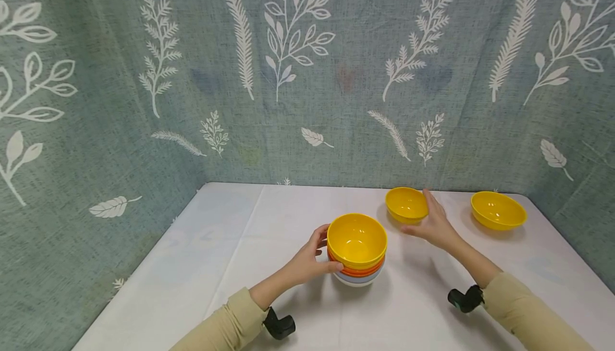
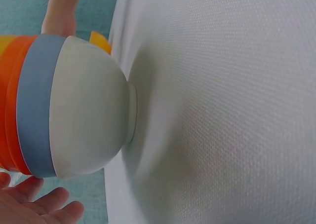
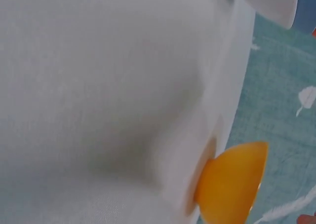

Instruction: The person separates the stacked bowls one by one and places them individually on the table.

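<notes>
A stack of nested bowls (image 1: pixel 357 239) stands upright on the table, yellow on top, orange beneath, then grey-blue, with a white bowl (image 2: pixel 91 108) at the bottom. My left hand (image 1: pixel 309 263) rests around its left side, thumb along the front of the yellow bowl and loosely bent fingers at the left rear. Lower fingers (image 2: pixel 52 202) appear spread and relaxed in the left wrist view. To the right, a yellow bowl (image 1: pixel 405 207) sits near the back edge. My right hand (image 1: pixel 438 225) is beside it, thumb and fingers spread around its right side; contact is unclear.
Another yellow bowl (image 1: pixel 498 211) stands farther right, near the table's back right corner. White cloth covers the table (image 1: pixel 259 233). A leaf-patterned green curtain (image 1: pixel 346 73) hangs behind and along the sides.
</notes>
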Demonstrator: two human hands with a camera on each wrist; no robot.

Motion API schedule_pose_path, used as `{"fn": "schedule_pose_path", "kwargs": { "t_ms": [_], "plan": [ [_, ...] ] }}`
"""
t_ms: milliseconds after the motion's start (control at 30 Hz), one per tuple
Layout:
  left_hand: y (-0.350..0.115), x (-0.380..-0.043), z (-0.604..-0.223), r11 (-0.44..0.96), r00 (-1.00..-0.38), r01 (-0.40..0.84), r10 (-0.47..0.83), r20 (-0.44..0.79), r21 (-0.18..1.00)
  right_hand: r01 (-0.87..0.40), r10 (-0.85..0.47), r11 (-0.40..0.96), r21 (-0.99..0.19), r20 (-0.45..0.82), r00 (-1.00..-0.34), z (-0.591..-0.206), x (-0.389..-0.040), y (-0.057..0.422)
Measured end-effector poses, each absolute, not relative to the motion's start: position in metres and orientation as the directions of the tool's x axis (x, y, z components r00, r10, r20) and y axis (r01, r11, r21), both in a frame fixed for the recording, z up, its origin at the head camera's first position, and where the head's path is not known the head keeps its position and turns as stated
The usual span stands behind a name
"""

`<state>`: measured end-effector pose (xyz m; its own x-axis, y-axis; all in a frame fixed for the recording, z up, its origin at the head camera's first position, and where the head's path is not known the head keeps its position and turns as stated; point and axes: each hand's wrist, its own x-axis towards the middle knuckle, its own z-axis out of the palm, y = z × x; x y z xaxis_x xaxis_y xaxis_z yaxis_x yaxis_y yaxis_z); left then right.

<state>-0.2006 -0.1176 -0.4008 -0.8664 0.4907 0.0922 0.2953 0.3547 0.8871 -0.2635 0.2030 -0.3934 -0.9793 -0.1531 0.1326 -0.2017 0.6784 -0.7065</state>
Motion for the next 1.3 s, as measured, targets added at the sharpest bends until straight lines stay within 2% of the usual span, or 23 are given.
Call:
{"fn": "schedule_pose_path", "kwargs": {
  "t_ms": [400, 800, 1300],
  "plan": [
    [-0.12, -0.202, -0.402, 0.377, -0.884, 0.283, 0.46, 0.087, 0.882, -0.218, -0.247, 0.596, -0.773, 0.082, -0.966, -0.39, -0.231, 0.189],
    [-0.121, -0.204, -0.4, 0.388, -0.889, 0.274, 0.451, 0.078, 0.88, -0.302, -0.343, 0.53, -0.792, 0.126, -0.931, -0.398, -0.206, 0.175],
    [-0.114, -0.208, -0.391, 0.38, -0.872, 0.292, 0.482, 0.081, 0.877, -0.342, -0.43, 0.454, -0.823, 0.134, -0.893, -0.412, -0.199, 0.156]
  ]
}}
